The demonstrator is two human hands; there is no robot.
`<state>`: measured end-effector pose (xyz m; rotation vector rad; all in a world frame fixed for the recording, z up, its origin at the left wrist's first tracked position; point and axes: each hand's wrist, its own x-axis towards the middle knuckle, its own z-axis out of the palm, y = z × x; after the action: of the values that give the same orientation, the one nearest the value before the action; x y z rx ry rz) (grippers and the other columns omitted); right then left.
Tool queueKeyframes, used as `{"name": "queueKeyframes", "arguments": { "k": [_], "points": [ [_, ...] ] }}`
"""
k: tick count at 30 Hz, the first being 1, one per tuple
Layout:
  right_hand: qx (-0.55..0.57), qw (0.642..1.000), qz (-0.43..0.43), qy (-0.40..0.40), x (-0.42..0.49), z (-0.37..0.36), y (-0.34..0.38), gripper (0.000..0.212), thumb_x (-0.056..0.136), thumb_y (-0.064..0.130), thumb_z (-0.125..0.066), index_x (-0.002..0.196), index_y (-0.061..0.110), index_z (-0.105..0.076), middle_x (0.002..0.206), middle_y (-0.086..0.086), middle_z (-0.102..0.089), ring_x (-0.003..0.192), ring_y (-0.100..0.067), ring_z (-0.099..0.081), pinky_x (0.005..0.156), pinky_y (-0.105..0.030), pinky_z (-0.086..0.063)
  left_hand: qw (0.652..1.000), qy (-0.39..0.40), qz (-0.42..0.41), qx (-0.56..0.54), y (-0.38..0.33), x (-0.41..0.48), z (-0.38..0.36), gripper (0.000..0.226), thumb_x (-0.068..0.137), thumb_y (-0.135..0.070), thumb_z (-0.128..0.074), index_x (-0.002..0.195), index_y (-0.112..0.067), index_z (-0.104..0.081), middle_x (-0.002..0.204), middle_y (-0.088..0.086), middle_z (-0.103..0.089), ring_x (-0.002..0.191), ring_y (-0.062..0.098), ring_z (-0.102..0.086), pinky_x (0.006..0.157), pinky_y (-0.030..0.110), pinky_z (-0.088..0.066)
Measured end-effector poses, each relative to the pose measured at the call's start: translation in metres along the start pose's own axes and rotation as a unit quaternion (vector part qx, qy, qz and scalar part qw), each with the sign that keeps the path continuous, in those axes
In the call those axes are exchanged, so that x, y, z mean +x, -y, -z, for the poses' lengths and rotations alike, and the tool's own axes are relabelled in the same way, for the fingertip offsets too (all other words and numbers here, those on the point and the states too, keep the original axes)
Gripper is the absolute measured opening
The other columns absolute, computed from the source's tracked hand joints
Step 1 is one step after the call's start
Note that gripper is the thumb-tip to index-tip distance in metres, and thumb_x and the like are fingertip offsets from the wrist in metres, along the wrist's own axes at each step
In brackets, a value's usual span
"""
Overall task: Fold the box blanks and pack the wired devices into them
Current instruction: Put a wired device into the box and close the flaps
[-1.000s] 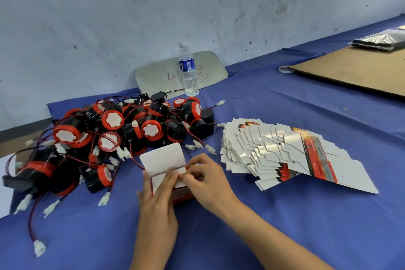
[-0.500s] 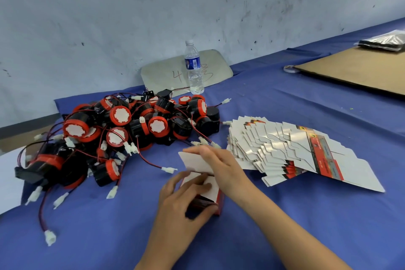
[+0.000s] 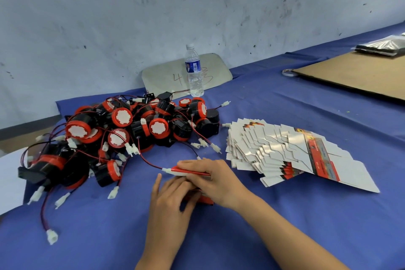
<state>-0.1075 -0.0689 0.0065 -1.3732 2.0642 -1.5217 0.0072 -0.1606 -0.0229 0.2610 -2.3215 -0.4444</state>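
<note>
At lower centre, the box (image 3: 192,182) is being closed: right hand (image 3: 210,178) presses its lid flat, left hand (image 3: 175,195) steadies the side, fingers straight. Devices (image 3: 131,129) at left and blanks (image 3: 285,151) at right remain unpacked.

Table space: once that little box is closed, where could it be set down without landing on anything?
Bare blue cloth lies near the front edge, right of the right hand and below the fanned box blanks. Another patch lies between the blanks and the cardboard sheet. The left is crowded with wired devices.
</note>
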Motion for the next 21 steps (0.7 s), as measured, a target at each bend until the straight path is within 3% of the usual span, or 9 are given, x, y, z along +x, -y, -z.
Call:
{"name": "queueKeyframes", "arguments": {
  "k": [2, 5, 7, 9, 12, 16, 21],
  "points": [
    [0.001, 1.0, 0.011, 0.0, 0.0001, -0.0008, 0.0004, 0.026, 0.092, 0.019, -0.061, 0.116, 0.025, -0.07, 0.123, 0.011, -0.065, 0.119, 0.003, -0.054, 0.109, -0.027, -0.036, 0.999, -0.041, 0.011, -0.012, 0.0006, -0.0013, 0.0001, 0.009, 0.077, -0.011, -0.066, 0.081, -0.018, -0.07, 0.082, -0.014, -0.065, 0.076, -0.001, -0.056, 0.113, 0.029, -0.026],
    [-0.021, 0.999, 0.031, 0.012, 0.0006, 0.0009, -0.0018, 0.027, 0.091, 0.013, -0.063, 0.115, 0.02, -0.07, 0.124, 0.006, -0.065, 0.119, 0.0, -0.053, 0.105, -0.026, -0.04, 0.994, -0.088, 0.05, -0.034, -0.0011, 0.0, 0.0053, 0.016, 0.074, -0.003, -0.076, 0.079, -0.016, -0.068, 0.084, -0.016, -0.053, 0.078, -0.003, -0.05, 0.082, 0.003, -0.038],
    [-0.036, 0.998, 0.035, 0.026, 0.0, 0.0017, -0.0038, 0.026, 0.089, 0.014, -0.066, 0.114, 0.019, -0.071, 0.125, 0.004, -0.065, 0.119, -0.006, -0.053, 0.104, -0.028, -0.039, 0.988, -0.088, 0.113, -0.056, -0.0001, -0.0001, 0.0074, 0.033, 0.073, 0.001, -0.079, 0.082, -0.025, -0.062, 0.086, -0.017, -0.053, 0.08, 0.003, -0.05, 0.07, 0.007, -0.038],
    [-0.044, 0.998, 0.032, 0.042, -0.0004, 0.0018, -0.0039, 0.028, 0.088, 0.017, -0.069, 0.115, 0.02, -0.07, 0.126, 0.006, -0.064, 0.12, -0.007, -0.051, 0.105, -0.028, -0.037, 0.977, -0.092, 0.168, -0.09, 0.003, -0.0016, 0.0066, 0.035, 0.076, 0.001, -0.076, 0.08, -0.029, -0.057, 0.084, -0.012, -0.059, 0.082, 0.007, -0.054, 0.068, 0.013, -0.041],
    [-0.052, 0.997, 0.026, 0.058, -0.0007, 0.0022, -0.003, 0.031, 0.087, 0.021, -0.071, 0.117, 0.022, -0.069, 0.128, 0.009, -0.062, 0.12, -0.003, -0.047, 0.106, -0.023, -0.034, 0.96, -0.099, 0.216, -0.147, 0.0046, -0.0019, 0.0054, 0.029, 0.083, -0.001, -0.07, 0.085, -0.027, -0.057, 0.084, -0.006, -0.063, 0.084, 0.002, -0.06, 0.069, 0.01, -0.045],
    [-0.057, 0.996, 0.032, 0.061, -0.0008, 0.0044, -0.0017, 0.031, 0.086, 0.019, -0.071, 0.118, 0.02, -0.069, 0.128, 0.008, -0.062, 0.119, -0.001, -0.046, 0.104, -0.018, -0.033, 0.954, -0.091, 0.215, -0.186, 0.0024, 0.0001, 0.0066, 0.025, 0.087, -0.001, -0.065, 0.099, -0.024, -0.062, 0.096, -0.008, -0.065, 0.09, -0.001, -0.061, 0.075, 0.008, -0.047],
    [-0.021, 0.998, 0.022, 0.055, -0.0013, 0.0046, -0.0066, 0.031, 0.083, 0.02, -0.075, 0.114, 0.025, -0.071, 0.122, 0.015, -0.063, 0.115, 0.005, -0.046, 0.102, -0.017, -0.035, 0.953, -0.08, 0.211, -0.203, 0.004, -0.0008, 0.0072, 0.03, 0.088, 0.0, -0.063, 0.094, -0.029, -0.063, 0.094, -0.01, -0.067, 0.088, -0.003, -0.061, 0.072, 0.005, -0.046]
  ]
}}
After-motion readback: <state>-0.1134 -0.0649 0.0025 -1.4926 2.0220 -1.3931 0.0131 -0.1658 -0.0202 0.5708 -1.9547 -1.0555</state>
